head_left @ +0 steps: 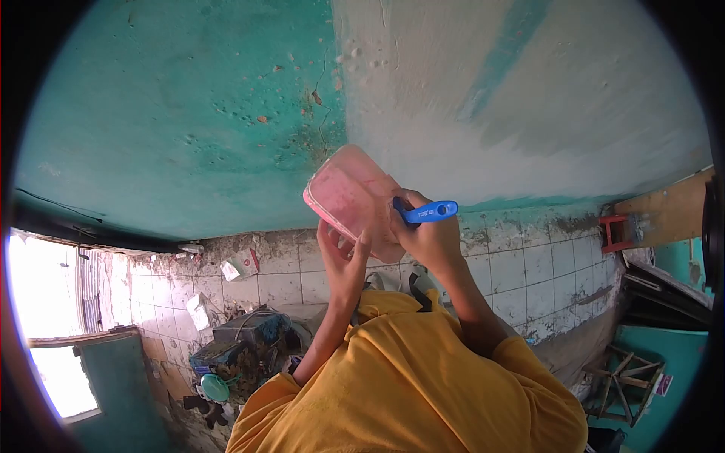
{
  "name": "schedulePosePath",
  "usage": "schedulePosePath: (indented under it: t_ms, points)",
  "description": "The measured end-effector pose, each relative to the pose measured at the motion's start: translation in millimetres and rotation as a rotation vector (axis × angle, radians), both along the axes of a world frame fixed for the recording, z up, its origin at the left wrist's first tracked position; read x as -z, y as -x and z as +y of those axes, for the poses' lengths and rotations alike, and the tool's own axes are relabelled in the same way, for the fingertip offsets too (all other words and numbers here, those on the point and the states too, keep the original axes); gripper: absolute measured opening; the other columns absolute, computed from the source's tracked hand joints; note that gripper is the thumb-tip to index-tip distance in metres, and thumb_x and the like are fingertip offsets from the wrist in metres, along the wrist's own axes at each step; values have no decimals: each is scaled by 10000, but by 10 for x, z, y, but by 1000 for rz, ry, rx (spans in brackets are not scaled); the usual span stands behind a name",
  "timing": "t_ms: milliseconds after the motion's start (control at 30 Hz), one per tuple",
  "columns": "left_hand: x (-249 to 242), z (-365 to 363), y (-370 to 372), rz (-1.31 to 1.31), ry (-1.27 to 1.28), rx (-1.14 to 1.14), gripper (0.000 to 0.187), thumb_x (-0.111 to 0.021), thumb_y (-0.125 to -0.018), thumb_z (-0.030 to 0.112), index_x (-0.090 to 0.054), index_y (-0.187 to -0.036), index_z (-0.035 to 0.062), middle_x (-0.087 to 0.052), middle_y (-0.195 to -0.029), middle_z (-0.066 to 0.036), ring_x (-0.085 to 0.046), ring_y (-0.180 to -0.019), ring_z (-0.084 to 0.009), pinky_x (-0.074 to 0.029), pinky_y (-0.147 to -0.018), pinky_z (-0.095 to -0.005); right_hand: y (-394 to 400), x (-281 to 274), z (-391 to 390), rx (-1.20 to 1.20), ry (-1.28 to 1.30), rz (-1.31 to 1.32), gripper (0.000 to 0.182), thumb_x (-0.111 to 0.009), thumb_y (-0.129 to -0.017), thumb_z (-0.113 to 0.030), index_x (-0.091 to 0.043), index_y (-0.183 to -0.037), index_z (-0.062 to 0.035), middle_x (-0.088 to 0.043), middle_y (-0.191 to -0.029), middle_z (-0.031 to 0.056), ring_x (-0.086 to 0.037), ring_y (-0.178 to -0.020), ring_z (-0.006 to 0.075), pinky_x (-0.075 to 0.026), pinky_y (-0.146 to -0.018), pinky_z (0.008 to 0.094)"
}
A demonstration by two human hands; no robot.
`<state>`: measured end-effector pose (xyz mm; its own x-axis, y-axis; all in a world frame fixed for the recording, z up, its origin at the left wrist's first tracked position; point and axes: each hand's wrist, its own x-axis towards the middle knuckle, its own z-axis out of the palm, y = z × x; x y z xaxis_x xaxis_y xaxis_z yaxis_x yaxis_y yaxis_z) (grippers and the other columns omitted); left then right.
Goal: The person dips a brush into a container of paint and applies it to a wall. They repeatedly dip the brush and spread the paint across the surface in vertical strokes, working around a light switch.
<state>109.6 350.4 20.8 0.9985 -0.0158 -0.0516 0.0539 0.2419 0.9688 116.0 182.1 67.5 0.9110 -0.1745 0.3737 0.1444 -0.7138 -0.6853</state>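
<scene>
My left hand (343,253) grips the lower left side of a pink plastic tub (347,185), which is tilted in front of my chest. In my right hand (430,238) is a paintbrush (430,213) with a blue handle pointing right. The right thumb and fingers close around the brush near the tub's right end. I cannot make out the bristles. Just beyond the tub rises a wall (249,98), green on the left and coated pale greyish white on the right, with chipped spots along the boundary.
Dirty white tiles (506,268) cover the floor. A cluttered blue box-like object (249,332) with a green round item (215,387) sits at lower left. Paper scraps (240,264) lie near the wall. A wooden stool-like frame (623,381) and a red plastic item (613,232) are at right.
</scene>
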Motion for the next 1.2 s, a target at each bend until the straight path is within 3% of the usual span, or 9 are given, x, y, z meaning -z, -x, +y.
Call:
schedulePosePath:
  t_ms: [233, 333, 467, 733, 800, 900, 933, 1033, 1200]
  points:
    - [-90, -51, 16, 41, -13, 7, 877, -745, -950, 229, -159, -1557, -7, -454, -1410, -223, -608, -1206, -311, -613, -837, -369, 78, -37, -98, 59, -125, -138, 243, -713, -894, -156, -713, -1106, -39, -696, -756, 102, -687, -627, 240, -528, -583, 346]
    - [-119, -78, 7, 47, 10, 0, 865, -740, -955, 231, -165, -1555, -9, -461, -1398, -221, -620, -1186, -307, -615, -814, -361, 112, 23, -179, 80, -289, -115, 277, -694, -910, -104, -688, -1172, -15, -638, -708, 51, -597, -587, 127, -471, -562, 280]
    - [-103, -108, -7, 115, 60, 19, 829, -729, -970, 257, -193, -1547, -3, -468, -1394, -218, -624, -1177, -305, -621, -775, -351, 116, 61, -291, 117, -369, -179, 315, -687, -927, -98, -672, -1227, -3, -604, -701, 15, -546, -593, 83, -450, -564, 256]
    - [-47, -213, -31, 180, 50, 66, 801, -727, -974, 319, -240, -1541, 30, -502, -1367, -180, -620, -1168, -263, -617, -731, -348, -46, 25, -661, 212, -453, -305, 311, -677, -967, -126, -663, -1253, -6, -615, -729, -6, -555, -608, 55, -445, -539, 227]
    - [-50, -237, -40, 162, 48, 78, 805, -728, -972, 343, -247, -1539, 34, -506, -1360, -175, -620, -1159, -259, -616, -738, -351, -116, -35, -801, 272, -745, -113, 371, -698, -968, -168, -641, -1311, -39, -618, -825, -9, -558, -661, 40, -463, -485, 203]
    - [-77, -274, -31, 168, 33, 103, 823, -731, -963, 394, -256, -1532, 37, -516, -1341, -166, -622, -1122, -245, -614, -739, -354, -244, -341, -946, 280, -951, -162, 423, -732, -952, -228, -633, -1331, -71, -648, -903, 4, -598, -709, 41, -474, -436, 197]
    - [-100, -298, -29, 169, 52, 107, 832, -732, -958, 412, -259, -1530, 37, -519, -1333, -162, -621, -1108, -239, -609, -735, -350, -258, -471, -1045, 268, -963, -110, 494, -743, -941, -240, -587, -1383, -83, -685, -1016, 32, -664, -816, 81, -553, -525, 222]
    - [-101, -368, -37, 156, 73, 103, 834, -739, -949, 428, -274, -1521, 39, -525, -1316, -149, -618, -1090, -230, -596, -733, -342, -339, -1051, -1193, 183, -990, -207, 519, -756, -935, -267, -585, -1381, -64, -687, -1060, 38, -664, -872, 84, -560, -549, 236]
    - [-74, -507, -75, 160, 95, 78, 844, -749, -938, 447, -281, -1511, 42, -525, -1312, -147, -613, -1096, -241, -600, -747, -359, -627, -2181, -1578, -120, -718, -475, 499, -753, -937, -174, -589, -1395, -62, -698, -1076, 39, -666, -873, 95, -544, -614, 232]
